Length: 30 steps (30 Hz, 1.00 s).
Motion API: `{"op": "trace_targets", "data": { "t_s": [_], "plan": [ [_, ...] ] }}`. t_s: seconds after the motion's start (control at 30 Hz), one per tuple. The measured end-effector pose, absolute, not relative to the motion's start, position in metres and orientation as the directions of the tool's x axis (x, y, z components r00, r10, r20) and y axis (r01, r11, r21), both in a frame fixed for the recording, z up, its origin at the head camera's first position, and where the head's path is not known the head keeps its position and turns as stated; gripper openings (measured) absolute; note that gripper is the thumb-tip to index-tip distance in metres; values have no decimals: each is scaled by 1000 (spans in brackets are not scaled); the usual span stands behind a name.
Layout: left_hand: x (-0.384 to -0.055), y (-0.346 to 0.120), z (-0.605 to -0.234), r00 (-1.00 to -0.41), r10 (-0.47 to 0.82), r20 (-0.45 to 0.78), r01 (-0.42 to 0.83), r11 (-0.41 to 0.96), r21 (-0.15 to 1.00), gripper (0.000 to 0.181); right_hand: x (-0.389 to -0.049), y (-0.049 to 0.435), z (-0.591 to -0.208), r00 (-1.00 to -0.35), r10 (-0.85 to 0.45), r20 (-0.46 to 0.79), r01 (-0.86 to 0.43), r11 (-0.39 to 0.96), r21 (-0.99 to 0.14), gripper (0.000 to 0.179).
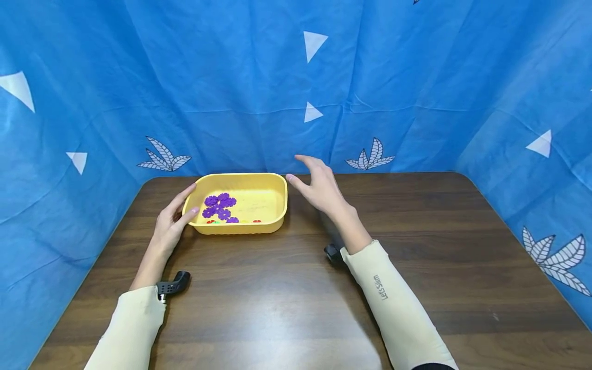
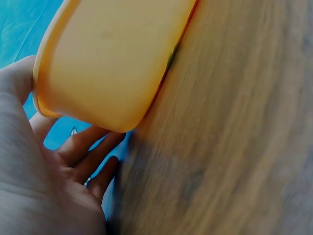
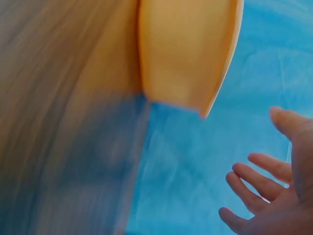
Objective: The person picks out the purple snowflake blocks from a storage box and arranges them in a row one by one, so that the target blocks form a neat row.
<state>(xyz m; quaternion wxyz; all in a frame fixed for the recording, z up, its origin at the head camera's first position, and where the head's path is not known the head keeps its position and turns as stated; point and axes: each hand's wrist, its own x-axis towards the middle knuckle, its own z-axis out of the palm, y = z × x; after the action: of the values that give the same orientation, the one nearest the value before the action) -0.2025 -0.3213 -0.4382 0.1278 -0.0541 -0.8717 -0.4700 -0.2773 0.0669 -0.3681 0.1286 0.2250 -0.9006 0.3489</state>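
Close to the far edge of the tabletop (image 1: pixel 259 288), nearer to its far left corner than to its far right corner, stands 1 yellow tray (image 1: pixel 259 208) with rounded corners. The person's left hand (image 1: pixel 170 222) has hold of the left end of this tray: the thumb lies over the rim at the near left corner, and the index finger touches the rim farther back. In the left wrist view, the other fingers reach along the outside of the tray, loosely bent.

Just beside the right end of the tray is the right hand (image 1: pixel 321 190). It is wide open, with thumb and fingers spread, and it holds nothing; both the head view and the right wrist view show it apart from the tray.

Inside the tray, in the left half, purple flower-shaped pieces (image 1: pixel 220 206) lie in a group. Along the near wall, 2 red pieces (image 1: pixel 257 221) and 1 green piece (image 1: pixel 216 222) are partly hidden by the rim. Both arms wear pale sleeves (image 1: pixel 131 321). Behind the far edge hangs a blue curtain (image 1: pixel 231 77) printed with white triangles and leaves.
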Motion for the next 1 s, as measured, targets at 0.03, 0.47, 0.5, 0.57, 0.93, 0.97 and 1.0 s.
{"op": "trace_targets", "data": {
  "t_s": [0.03,0.47,0.5,0.57,0.93,0.97,1.0],
  "plan": [
    [-202,-321,-438,-962,-31,272,210,556,804,59,-277,60,-367,-864,-323,388,-499,654,-568,62],
    [-204,-322,-437,-954,-36,296,234,528,817,59,-275,-28,-364,-799,-457,390,-601,607,-520,60],
    [-203,-322,-437,-955,-39,292,230,524,820,59,-275,-33,-364,-799,-463,383,-601,604,-524,60],
    [-204,-321,-436,-957,-41,288,225,523,822,59,-274,-41,-365,-798,-479,366,-602,594,-534,60],
    [-205,-319,-440,-951,-27,309,255,499,828,59,-275,-70,-378,-775,-586,236,-610,596,-522,53],
    [-205,-320,-440,-951,-25,307,255,498,829,59,-276,-72,-380,-770,-598,225,-614,596,-517,53],
    [-205,-319,-440,-951,-24,307,256,493,832,59,-276,-73,-381,-764,-609,213,-619,599,-508,53]
  ]
}}
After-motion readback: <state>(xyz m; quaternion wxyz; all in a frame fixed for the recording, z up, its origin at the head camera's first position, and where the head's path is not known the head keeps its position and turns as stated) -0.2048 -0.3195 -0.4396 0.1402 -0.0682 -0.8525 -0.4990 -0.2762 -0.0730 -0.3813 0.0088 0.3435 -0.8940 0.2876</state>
